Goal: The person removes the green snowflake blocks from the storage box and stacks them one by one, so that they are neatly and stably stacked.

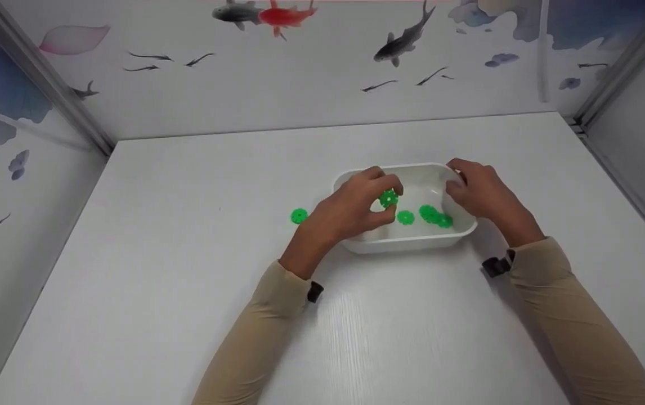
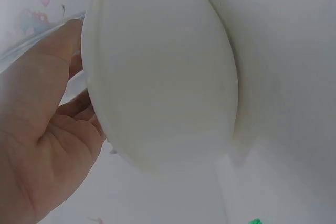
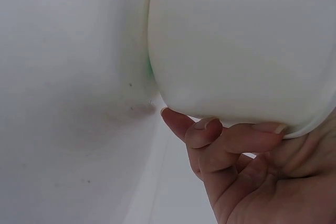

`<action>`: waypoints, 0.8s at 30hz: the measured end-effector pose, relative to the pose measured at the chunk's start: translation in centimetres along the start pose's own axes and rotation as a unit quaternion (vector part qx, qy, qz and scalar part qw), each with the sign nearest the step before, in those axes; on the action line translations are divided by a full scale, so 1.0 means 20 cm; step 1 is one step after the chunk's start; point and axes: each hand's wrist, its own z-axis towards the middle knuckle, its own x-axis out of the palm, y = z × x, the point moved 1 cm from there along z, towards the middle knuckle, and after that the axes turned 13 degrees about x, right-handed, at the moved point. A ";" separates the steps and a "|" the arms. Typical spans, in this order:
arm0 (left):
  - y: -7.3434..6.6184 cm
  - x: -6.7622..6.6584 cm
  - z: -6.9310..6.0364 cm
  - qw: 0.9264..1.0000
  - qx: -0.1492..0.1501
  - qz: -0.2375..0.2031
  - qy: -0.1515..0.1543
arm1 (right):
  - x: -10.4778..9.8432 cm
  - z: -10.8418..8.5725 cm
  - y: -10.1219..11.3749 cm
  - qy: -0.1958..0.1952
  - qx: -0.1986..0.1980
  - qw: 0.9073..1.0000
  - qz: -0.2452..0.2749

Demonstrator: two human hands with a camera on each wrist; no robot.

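Observation:
In the head view, a white oblong tray point(image 1: 412, 243) stands on the table with several green notched discs point(image 1: 406, 217) in its right half. My left hand point(image 1: 350, 208) reaches over the tray's left end and pinches a green disc point(image 1: 388, 198) between thumb and fingers above the tray floor. The right hand point(image 1: 483, 191) grips the tray's right end, thumb inside the rim. The right wrist view has this hand point(image 3: 247, 166) with its fingers against the tray's outer wall point(image 3: 236, 51). In the left wrist view, the tray wall point(image 2: 163, 66) hides the left fingertips point(image 2: 47, 114).
One green disc point(image 1: 299, 216) lies on the white table point(image 1: 176, 253), left of the tray beside my left wrist. Behind the table stands a white panel point(image 1: 322, 73) with painted fish, and further panels with metal posts rise at both sides.

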 end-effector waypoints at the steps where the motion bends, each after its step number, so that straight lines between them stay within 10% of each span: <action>1: 0.01 -0.01 -0.01 1.000 0.010 0.001 -0.007 | 0.00 0.00 0.00 -0.001 -0.001 1.000 0.000; 9: 0.04 -0.09 -0.14 0.996 0.066 0.017 -0.059 | 0.01 0.00 0.00 0.000 -0.001 1.000 -0.004; 24: 0.17 -0.20 -0.29 0.997 -0.027 -0.014 -0.068 | 0.00 0.00 -0.01 0.005 -0.003 1.000 -0.004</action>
